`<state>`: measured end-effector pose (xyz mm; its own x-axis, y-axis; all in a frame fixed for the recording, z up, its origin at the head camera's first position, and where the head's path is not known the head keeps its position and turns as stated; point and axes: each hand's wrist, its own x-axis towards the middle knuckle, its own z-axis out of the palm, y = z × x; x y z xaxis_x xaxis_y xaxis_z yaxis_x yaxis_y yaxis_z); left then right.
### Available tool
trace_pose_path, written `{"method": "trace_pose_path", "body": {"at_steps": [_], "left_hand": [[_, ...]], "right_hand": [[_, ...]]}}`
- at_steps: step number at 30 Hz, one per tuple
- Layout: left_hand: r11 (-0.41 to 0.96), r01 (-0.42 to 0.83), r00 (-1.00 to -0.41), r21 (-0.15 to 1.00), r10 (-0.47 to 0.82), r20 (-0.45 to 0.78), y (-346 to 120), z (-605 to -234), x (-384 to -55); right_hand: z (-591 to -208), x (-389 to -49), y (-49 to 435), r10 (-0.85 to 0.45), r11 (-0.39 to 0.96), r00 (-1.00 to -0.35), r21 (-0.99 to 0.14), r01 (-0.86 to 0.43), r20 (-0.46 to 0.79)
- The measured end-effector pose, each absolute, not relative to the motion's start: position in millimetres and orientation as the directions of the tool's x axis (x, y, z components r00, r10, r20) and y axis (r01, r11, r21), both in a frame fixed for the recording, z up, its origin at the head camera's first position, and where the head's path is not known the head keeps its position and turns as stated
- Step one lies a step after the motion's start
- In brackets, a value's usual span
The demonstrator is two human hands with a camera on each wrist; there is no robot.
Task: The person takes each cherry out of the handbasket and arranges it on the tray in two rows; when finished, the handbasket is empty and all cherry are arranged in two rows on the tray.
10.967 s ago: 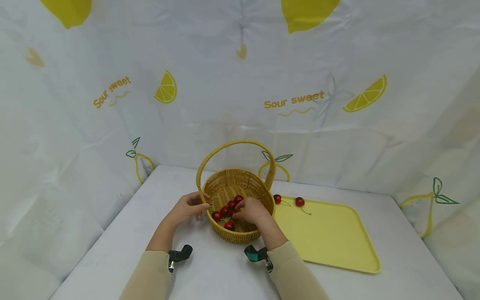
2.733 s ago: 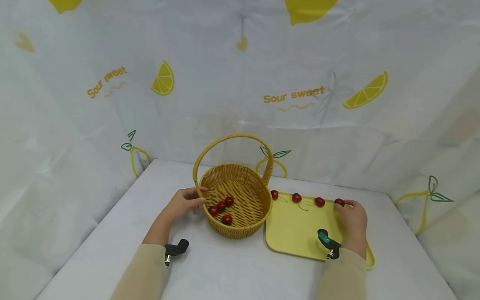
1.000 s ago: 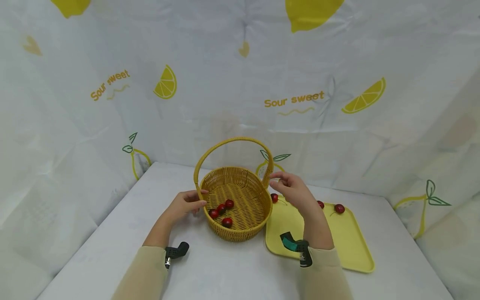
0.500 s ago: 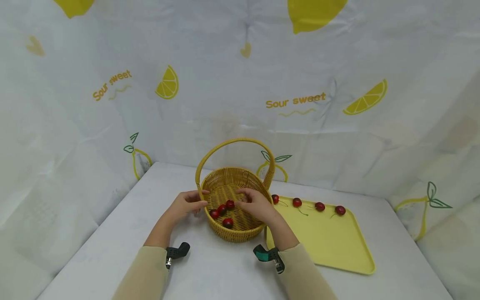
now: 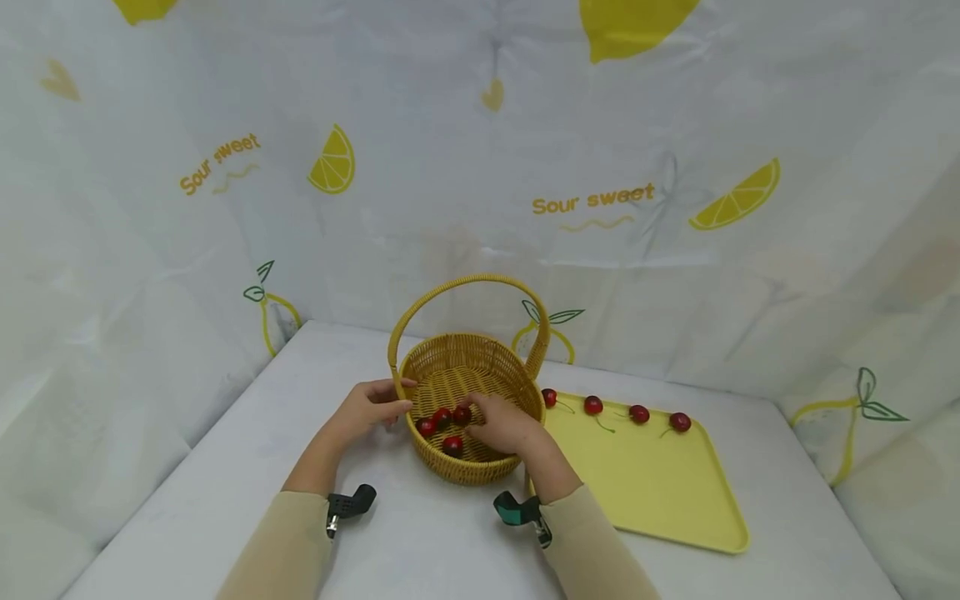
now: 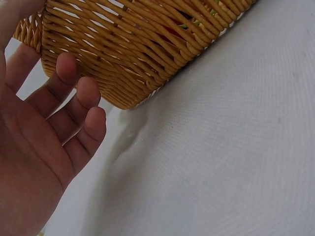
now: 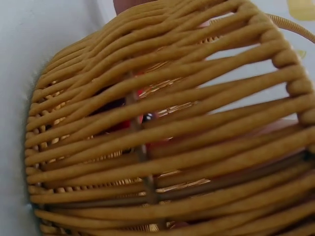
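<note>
"Behind the basket [image 5: 467, 473], what fills the head view?"

"A white lemon-print cloth [image 5: 450, 208]. Under the basket I have a white table [image 5: 420, 546], and to its right a yellow tray [image 5: 660, 483], partly hidden by it."

"Anything in your way?"

"The basket's handle [image 5: 480, 277] arches upright over it, and its woven wall [image 7: 172, 140] blocks my right wrist view: only red glimpses through the gaps."

"And the hands?"

"At the basket's left rim, the left hand [image 5: 367, 411] has thumb and forefinger clamped by the handle's foot; its other fingers hang loosely bent outside the wall. Inside the basket, the right hand [image 5: 506, 423] has thumb and forefinger at a cherry [image 5: 462, 414]. I can't tell whether they pinch it."

"Other cherries?"

"I count three more [image 5: 452, 447] in the basket's left half, and four stemmed ones [image 5: 639, 414] right of it, along the tray's far edge."
</note>
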<state>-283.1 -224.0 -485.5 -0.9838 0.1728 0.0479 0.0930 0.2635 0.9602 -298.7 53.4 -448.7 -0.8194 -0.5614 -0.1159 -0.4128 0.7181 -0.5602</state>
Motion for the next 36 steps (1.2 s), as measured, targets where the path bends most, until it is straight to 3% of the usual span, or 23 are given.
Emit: {"method": "trace_pose_path", "body": {"at_steps": [9, 19, 28, 36], "left_hand": [[0.245, 0.126, -0.977, 0.961, 0.196, 0.078, -226, -488, -285], [0.245, 0.111, -0.981, 0.963, 0.185, 0.066, -226, -488, -285], [0.251, 0.124, -0.977, 0.96, 0.199, 0.075, -225, -488, -286], [0.25, 0.124, -0.978, 0.96, 0.194, 0.075, -225, -487, -285]], "right_hand": [[-451, -293, 48, -0.536, 0.781, -0.837, -0.44, -0.443, -0.108], [-449, -290, 46, -0.558, 0.768, -0.826, -0.432, -0.473, -0.087], [-450, -290, 46, -0.5, 0.81, -0.862, -0.396, -0.432, -0.083], [-441, -290, 48, -0.52, 0.767, -0.853, -0.411, -0.492, 0.051]]}}
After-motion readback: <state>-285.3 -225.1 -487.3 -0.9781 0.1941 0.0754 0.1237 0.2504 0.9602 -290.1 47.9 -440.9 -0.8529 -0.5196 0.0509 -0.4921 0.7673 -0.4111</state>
